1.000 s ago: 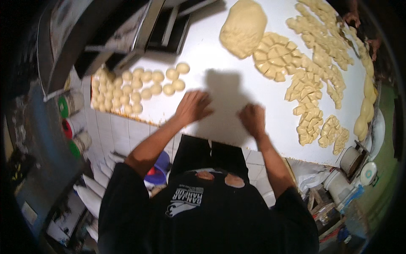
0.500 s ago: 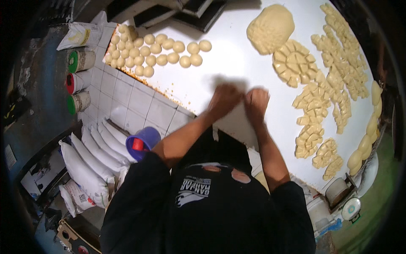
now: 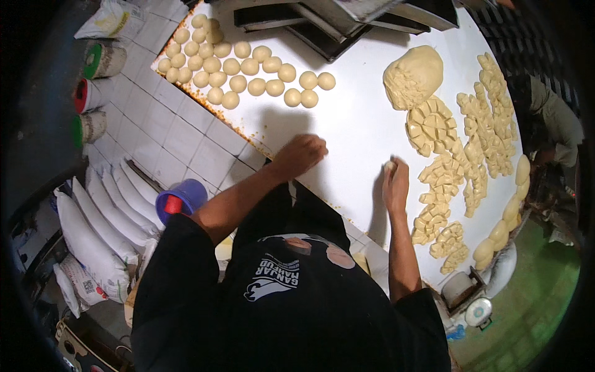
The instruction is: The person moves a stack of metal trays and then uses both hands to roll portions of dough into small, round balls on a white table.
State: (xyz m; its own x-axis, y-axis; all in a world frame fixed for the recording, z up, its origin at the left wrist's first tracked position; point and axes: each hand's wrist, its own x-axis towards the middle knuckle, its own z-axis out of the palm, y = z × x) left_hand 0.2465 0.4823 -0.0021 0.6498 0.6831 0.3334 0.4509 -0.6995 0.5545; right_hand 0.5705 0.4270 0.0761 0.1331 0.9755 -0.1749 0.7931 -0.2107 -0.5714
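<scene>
Half a second back both hands were pressed close together at the middle of the white table (image 3: 347,136); now they have drawn apart. The left hand (image 3: 302,154) lies palm down just left of centre frame, fingers curled over the tabletop, and whether a piece of dough sits under it cannot be told. The right hand (image 3: 395,185) rests right of centre, cupped over a small dough piece (image 3: 390,165) that peeks out at its fingertips, held loosely against the table rather than clenched. The view has also swung, so the rolled dough balls (image 3: 248,67) now spread across the upper left of the frame in loose rows, well apart from both hands. At upper right sits a large dough lump (image 3: 413,75) with a scored lower edge, and below and to the right of it cut dough chunks (image 3: 446,180) trail down the right side of the table, the nearest of them just beside the right hand. Dark metal trays (image 3: 322,28) lie at the top edge. On the tiled floor at left stand white sacks (image 3: 93,223), a blue cup (image 3: 180,199) and three tins with coloured lids (image 3: 90,93). The person's dark shirt fills the lower centre and hides the near table edge.
</scene>
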